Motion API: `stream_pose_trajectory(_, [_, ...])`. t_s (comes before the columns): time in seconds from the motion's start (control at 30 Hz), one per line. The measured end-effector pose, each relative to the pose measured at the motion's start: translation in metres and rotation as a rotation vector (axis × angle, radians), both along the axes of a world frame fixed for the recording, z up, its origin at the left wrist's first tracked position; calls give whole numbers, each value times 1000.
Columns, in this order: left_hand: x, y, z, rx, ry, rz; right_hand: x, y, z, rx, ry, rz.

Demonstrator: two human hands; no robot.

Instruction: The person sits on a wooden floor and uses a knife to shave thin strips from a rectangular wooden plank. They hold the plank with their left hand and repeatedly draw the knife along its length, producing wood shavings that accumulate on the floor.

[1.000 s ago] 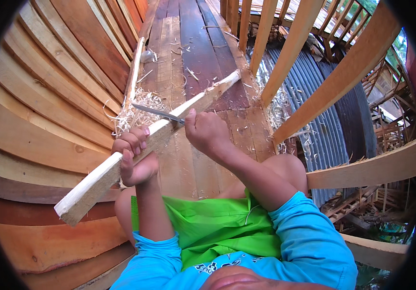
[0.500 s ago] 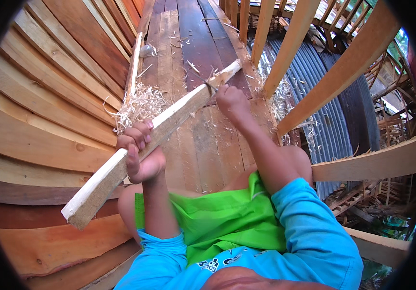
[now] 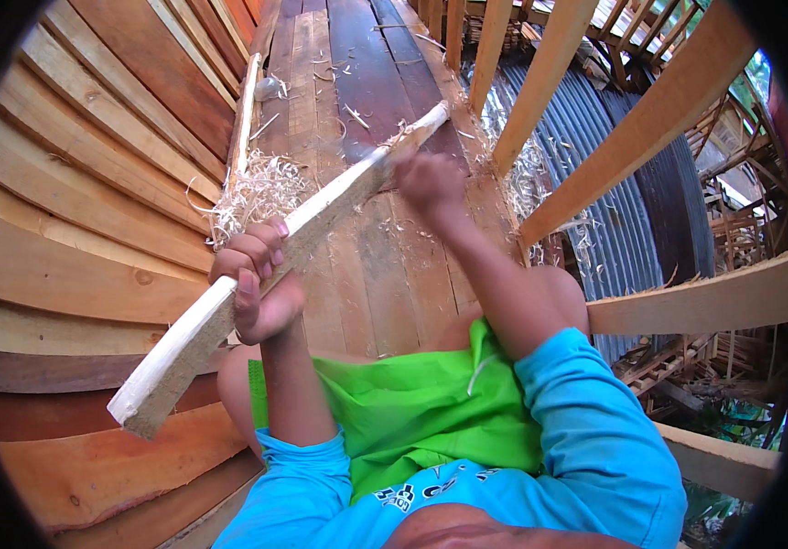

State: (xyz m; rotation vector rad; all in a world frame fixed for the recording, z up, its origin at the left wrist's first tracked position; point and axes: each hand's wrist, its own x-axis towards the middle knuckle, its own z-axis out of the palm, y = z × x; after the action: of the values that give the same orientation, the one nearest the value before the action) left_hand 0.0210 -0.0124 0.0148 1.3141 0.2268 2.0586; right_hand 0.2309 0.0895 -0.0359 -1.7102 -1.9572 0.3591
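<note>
plank wall point(image 3: 74, 210) runs along the left of the stick, boards stacked. stick point(image 3: 330, 203) is aslant, near end low at left, far end up at right above the floor; its top face is pale, its side face rougher and browner. left hand point(image 3: 259, 274) wraps the stick toward its near end, fingers curled over, thumb in front, grip closed. shavings point(image 3: 261, 197) heap on the far side of the stick, by the wall. floor point(image 3: 371, 293) is planks, under the stick. knife point(image 3: 384, 156) is a smear at the stick's far stretch; can't tell if its edge touches. green shorts point(image 3: 421, 412) sit on the near side of the stick. right hand point(image 3: 432, 188) is a blurred fist closed on the knife, just beside the stick. posts point(image 3: 545, 82) and metal roof point(image 3: 614, 183) are right of the stick.
</note>
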Motion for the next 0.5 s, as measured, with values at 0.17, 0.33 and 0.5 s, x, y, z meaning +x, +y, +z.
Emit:
stream_pose_trajectory(0.17, [2, 2, 4, -2, 23, -12, 29, 29, -37, 401, -131, -313])
stream_pose_trajectory(0.33, [-11, 2, 3, -5, 41, -24, 16, 22, -17, 335, -96, -388])
stream_pose_trajectory(0.5, [-3, -1, 7, 21, 83, -37, 22, 33, -14, -41, 303, -327])
